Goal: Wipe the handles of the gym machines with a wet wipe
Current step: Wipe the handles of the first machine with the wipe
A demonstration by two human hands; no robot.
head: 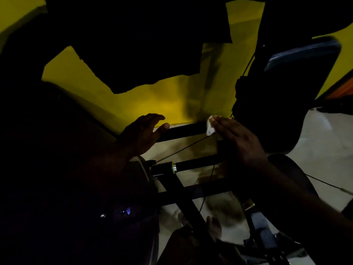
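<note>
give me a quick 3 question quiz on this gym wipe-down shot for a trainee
1. True or false: the left hand holds the wet wipe.
2. Which colour is the wall behind the hands? A) yellow B) white C) red
3. Fill in: the black grip ends at a shiny metal ____.
Key: 1 false, the right hand holds it; 2 A; 3 ring.

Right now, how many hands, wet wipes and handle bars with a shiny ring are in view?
hands: 2 (left hand, right hand)
wet wipe: 1
handle bar with shiny ring: 1
total: 4
</note>
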